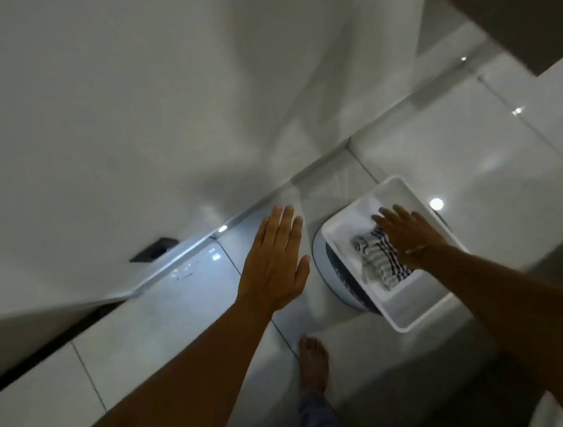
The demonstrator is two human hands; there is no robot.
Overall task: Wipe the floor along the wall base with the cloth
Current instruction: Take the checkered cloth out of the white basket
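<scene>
I see glossy pale floor tiles (155, 321) meeting a white wall (137, 106) at a shiny base strip (178, 256). My left hand (274, 262) hovers flat and spread, empty, just short of that strip. To its right, a white tub (406, 311) rests on a round blue-and-white base (325, 260). My right hand (405, 236) lies open-fingered on the striped cloth (377, 263) inside the tub. A bare foot (312, 365) stands below the left hand.

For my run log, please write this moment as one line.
stage: fetching cloth | right hand: open, reaching onto striped cloth in white tub | left hand: open, empty | floor: not yet wiped
</scene>
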